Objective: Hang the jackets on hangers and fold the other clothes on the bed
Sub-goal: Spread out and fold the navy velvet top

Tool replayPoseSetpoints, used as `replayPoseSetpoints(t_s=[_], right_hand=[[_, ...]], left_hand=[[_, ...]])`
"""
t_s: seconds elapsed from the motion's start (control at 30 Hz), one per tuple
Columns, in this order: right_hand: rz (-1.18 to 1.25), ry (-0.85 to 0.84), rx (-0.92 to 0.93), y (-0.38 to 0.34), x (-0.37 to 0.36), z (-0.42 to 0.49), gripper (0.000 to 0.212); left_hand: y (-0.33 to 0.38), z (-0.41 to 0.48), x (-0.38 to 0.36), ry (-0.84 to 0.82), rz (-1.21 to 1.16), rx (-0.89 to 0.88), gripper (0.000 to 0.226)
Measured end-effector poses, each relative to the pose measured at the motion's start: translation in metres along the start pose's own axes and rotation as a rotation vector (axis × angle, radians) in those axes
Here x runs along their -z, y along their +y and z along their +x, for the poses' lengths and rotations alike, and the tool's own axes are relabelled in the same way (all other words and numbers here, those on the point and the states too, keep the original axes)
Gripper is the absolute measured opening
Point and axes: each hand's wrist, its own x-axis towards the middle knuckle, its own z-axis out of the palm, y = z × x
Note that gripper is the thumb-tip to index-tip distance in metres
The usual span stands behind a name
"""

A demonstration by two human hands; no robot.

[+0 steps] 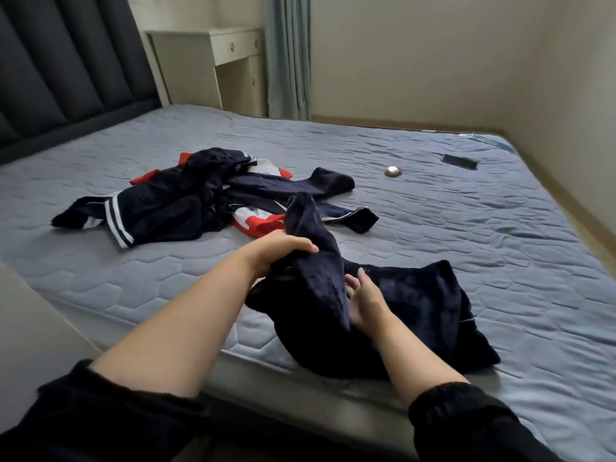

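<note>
A dark navy garment (416,305) lies bunched near the front edge of the bed (466,211). My left hand (280,250) grips a raised fold of it from the left, fingers curled over the cloth. My right hand (361,300) pinches the same garment lower down, fingers partly buried in the fabric. Further back on the mattress sits a heap of clothes (200,198): navy pieces with white stripes and a red and white piece. No hanger is in view.
A small round gold object (393,171) and a black phone (460,162) lie on the far right of the mattress. A dark padded headboard (66,61) stands at left, a cream desk with drawers (230,58) behind it, a curtain (288,55) beside that.
</note>
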Motion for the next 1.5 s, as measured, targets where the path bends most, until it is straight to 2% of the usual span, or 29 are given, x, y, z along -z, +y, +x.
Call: replayPoseSetpoints(t_s=[0.1, 0.17, 0.2, 0.23, 0.27, 0.3, 0.33, 0.37, 0.4, 0.43, 0.57, 0.67, 0.77, 0.9, 0.97, 1.0, 1.07, 1.1, 1.17, 1.23, 1.27, 1.4, 1.47, 1.5], right_hand=[[0.013, 0.088, 0.094, -0.033, 0.046, -0.019, 0.070], [0.284, 0.072, 0.071, -0.057, 0.081, -0.039, 0.089], [0.381, 0.086, 0.065, -0.068, 0.094, -0.046, 0.088], [0.383, 0.029, 0.077, -0.075, 0.113, -0.051, 0.072], [0.224, 0.062, 0.147, -0.080, 0.133, -0.051, 0.063], [0.167, 0.052, 0.164, -0.084, 0.147, -0.054, 0.058], [0.156, 0.032, 0.131, -0.085, 0.156, -0.058, 0.063], [0.124, 0.007, 0.109, -0.086, 0.160, -0.062, 0.077], [0.100, -0.007, 0.110, -0.086, 0.165, -0.064, 0.085], [0.079, -0.018, 0.105, -0.086, 0.164, -0.066, 0.081], [-0.049, 0.006, 0.095, -0.094, 0.156, -0.065, 0.048], [-0.387, 0.140, 0.140, -0.099, 0.158, -0.059, 0.032], [-0.723, 0.416, 0.140, -0.092, 0.172, -0.053, 0.029], [-0.980, 0.543, 0.112, -0.084, 0.183, -0.036, 0.036], [-1.221, 0.631, 0.244, -0.092, 0.184, -0.025, 0.044], [-1.280, 0.650, 0.378, -0.097, 0.179, -0.022, 0.046], [-1.272, 0.553, 0.655, -0.109, 0.169, -0.012, 0.044], [-1.265, 0.464, 0.718, -0.113, 0.166, -0.003, 0.041], [-1.360, 0.319, 0.634, -0.108, 0.169, 0.020, 0.037], [-1.540, 0.278, 0.424, -0.091, 0.187, 0.043, 0.041], [-1.548, 0.282, 0.352, -0.082, 0.196, 0.050, 0.043], [-1.373, 0.294, 0.382, -0.068, 0.212, 0.064, 0.048], [-1.236, 0.396, 0.395, -0.067, 0.216, 0.062, 0.058], [-1.125, 0.466, 0.368, -0.065, 0.217, 0.058, 0.070]], left_hand=[[0.022, 0.010, -0.052, -0.093, -0.044, -0.079, 0.024], [0.030, 0.014, -0.087, -0.242, -0.148, -0.041, 0.025], [0.027, 0.018, -0.102, -0.305, -0.134, -0.037, 0.032], [0.017, 0.025, -0.114, -0.307, 0.025, -0.125, 0.039], [0.006, 0.030, -0.122, -0.235, 0.243, -0.259, 0.043], [-0.009, 0.038, -0.128, -0.120, 0.547, -0.402, 0.046], [-0.025, 0.044, -0.131, 0.006, 0.875, -0.546, 0.049], [-0.038, 0.048, -0.134, 0.100, 1.150, -0.608, 0.052], [-0.050, 0.049, -0.136, 0.132, 1.295, -0.590, 0.056], [-0.060, 0.050, -0.138, 0.129, 1.347, -0.550, 0.058], [-0.066, 0.053, -0.159, 0.076, 1.345, -0.488, 0.053], [-0.057, 0.059, -0.178, 0.009, 1.363, -0.442, 0.052], [-0.059, 0.065, -0.190, -0.042, 1.408, -0.409, 0.054], [-0.062, 0.073, -0.197, -0.080, 1.453, -0.370, 0.058], [-0.064, 0.075, -0.201, -0.071, 1.477, -0.386, 0.059], [-0.067, 0.075, -0.204, -0.062, 1.490, -0.398, 0.059], [-0.075, 0.073, -0.209, -0.051, 1.516, -0.424, 0.059], [-0.078, 0.073, -0.210, -0.046, 1.522, -0.437, 0.059], [-0.081, 0.076, -0.209, -0.044, 1.517, -0.448, 0.059], [-0.082, 0.079, -0.207, -0.062, 1.504, -0.454, 0.059], [-0.083, 0.080, -0.206, -0.076, 1.499, -0.460, 0.059], [-0.091, 0.086, -0.209, -0.082, 1.464, -0.465, 0.063], [-0.093, 0.088, -0.209, -0.079, 1.452, -0.460, 0.065], [-0.094, 0.089, -0.210, -0.081, 1.452, -0.458, 0.066]])
